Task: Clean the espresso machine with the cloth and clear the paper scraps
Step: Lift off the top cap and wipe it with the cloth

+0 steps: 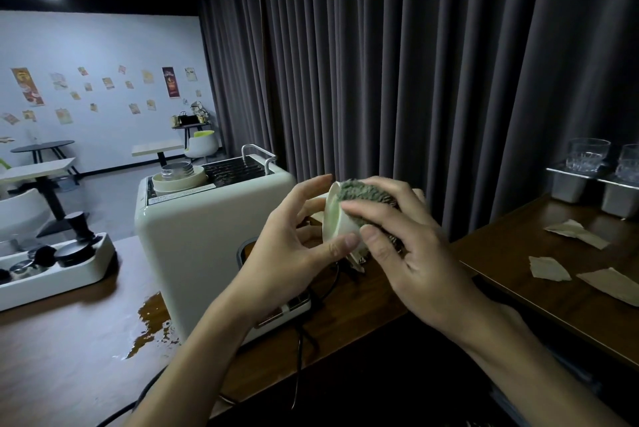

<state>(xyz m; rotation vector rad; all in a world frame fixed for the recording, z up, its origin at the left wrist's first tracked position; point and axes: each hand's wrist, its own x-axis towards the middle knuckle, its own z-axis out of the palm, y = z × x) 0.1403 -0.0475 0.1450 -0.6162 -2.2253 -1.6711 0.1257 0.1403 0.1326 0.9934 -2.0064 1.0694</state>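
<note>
Cloth [366, 196]: grey-green, bunched under my right hand [415, 253], whose fingers [373, 215] are curled over it and press it into the mouth of a small cream cup [340, 219]. My left hand [287, 253] grips the cup from the other side, thumb and fingertips closed on its wall, cup tilted on its side. Both hands are held up in front of the espresso machine [193, 240], toward its right edge, not touching it.

Machine: cream body, stands on the wooden counter [69, 357]; stacked bowls [179, 179] on its top. No wipe marks I can make out on the casing.

Brown puddle [152, 326] on the counter at the machine's front-left foot: not mopped.

Paper scraps [549, 267]: three, lying well to the right of the machine on the side surface, untouched.

Judgement: early to mid task. Cup wipe in progress; puddle, probably the casing, and all scraps remain
</note>
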